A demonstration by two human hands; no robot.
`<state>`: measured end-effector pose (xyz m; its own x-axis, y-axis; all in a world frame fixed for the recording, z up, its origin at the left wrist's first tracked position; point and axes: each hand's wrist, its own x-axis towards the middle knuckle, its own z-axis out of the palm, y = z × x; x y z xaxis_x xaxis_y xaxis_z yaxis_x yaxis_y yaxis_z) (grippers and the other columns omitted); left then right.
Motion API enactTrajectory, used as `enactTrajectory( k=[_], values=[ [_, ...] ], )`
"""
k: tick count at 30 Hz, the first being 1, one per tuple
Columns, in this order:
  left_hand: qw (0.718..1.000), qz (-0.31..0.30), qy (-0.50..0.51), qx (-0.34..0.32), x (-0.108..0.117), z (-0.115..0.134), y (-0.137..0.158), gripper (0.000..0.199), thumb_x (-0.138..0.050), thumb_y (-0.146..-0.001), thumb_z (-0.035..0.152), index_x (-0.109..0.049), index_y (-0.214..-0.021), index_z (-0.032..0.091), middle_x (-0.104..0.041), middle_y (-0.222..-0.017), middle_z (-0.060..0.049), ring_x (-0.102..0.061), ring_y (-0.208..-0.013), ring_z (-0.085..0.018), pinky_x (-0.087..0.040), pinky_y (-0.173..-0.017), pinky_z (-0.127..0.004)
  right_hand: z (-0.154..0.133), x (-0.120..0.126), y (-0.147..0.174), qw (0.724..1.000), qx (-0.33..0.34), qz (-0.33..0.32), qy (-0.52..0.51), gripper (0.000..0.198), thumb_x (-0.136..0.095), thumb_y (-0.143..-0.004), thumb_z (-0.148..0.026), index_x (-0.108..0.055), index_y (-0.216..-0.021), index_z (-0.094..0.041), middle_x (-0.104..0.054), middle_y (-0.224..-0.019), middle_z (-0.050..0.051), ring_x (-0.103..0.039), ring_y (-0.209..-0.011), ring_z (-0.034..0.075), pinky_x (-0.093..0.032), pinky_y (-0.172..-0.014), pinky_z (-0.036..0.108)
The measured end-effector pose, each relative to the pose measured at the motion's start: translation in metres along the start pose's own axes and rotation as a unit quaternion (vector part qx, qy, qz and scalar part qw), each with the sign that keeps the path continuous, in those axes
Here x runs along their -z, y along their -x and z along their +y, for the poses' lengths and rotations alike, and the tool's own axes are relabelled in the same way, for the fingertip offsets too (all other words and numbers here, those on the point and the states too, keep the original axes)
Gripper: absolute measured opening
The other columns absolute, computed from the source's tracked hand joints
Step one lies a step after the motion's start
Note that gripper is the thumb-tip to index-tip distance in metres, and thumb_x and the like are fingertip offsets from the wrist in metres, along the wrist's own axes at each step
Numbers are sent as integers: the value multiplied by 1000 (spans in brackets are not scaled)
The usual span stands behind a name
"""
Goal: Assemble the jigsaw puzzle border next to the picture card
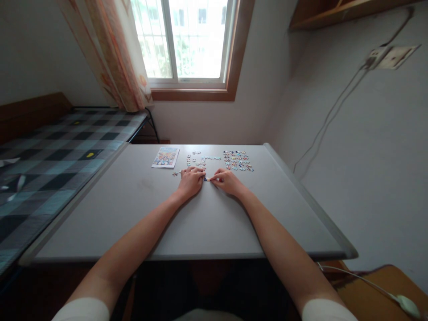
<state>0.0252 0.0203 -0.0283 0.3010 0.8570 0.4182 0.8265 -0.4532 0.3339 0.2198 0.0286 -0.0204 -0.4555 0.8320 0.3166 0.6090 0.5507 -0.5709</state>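
My left hand (191,179) lies palm down on the table, fingers bent and slightly apart, at the lower left of a partly joined jigsaw strip. Its fingertips touch or cover some pieces there. With thumb and forefinger pinched, my right hand (226,180) grips a small jigsaw piece (208,179) at the strip's lower end, close to my left fingertips. Beyond the hands, a joined row of pale puzzle pieces (212,158) runs to the right at the strip's top. Whether the pinched piece is locked into its neighbour is too small to tell.
Several rows of loose pieces (237,160) lie at the right, and others (195,153) are at the back. A colourful picture sheet (166,158) rests at the left. The grey table (214,223) stands between a bed (67,147) and the wall with a cable (323,122).
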Motion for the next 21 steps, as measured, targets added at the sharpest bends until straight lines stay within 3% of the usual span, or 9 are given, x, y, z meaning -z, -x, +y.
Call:
enactTrajectory(
  k=[6,12,21],
  values=[
    [1000,-6,-9,7,1,1,0,29,-47,-87,19,-70,-101,27,-66,-116,-4,-45,-117,-26,-30,-94,-47,0,0,0,1000,1,5,-9,15,-62,-80,-20,-74,-89,-20,-60,-85,3,-51,-61,8,-45,-69,24],
    [999,-26,-28,25,4,5,1,31,-43,-89,22,-68,-107,28,-63,-122,-3,-42,-121,-25,-30,-96,-45,5,0,-2,998,-17,58,-14,20,-61,-81,-21,-71,-98,-20,-57,-88,3,-54,-65,9,-46,-73,26],
    [1000,6,-2,-18,5,5,0,28,-52,-83,21,-69,-104,25,-63,-117,-4,-46,-113,-25,-37,-92,-42,7,3,-1,994,-66,82,1,16,-60,-81,-20,-72,-91,-18,-57,-88,4,-54,-65,10,-47,-73,27]
  ],
)
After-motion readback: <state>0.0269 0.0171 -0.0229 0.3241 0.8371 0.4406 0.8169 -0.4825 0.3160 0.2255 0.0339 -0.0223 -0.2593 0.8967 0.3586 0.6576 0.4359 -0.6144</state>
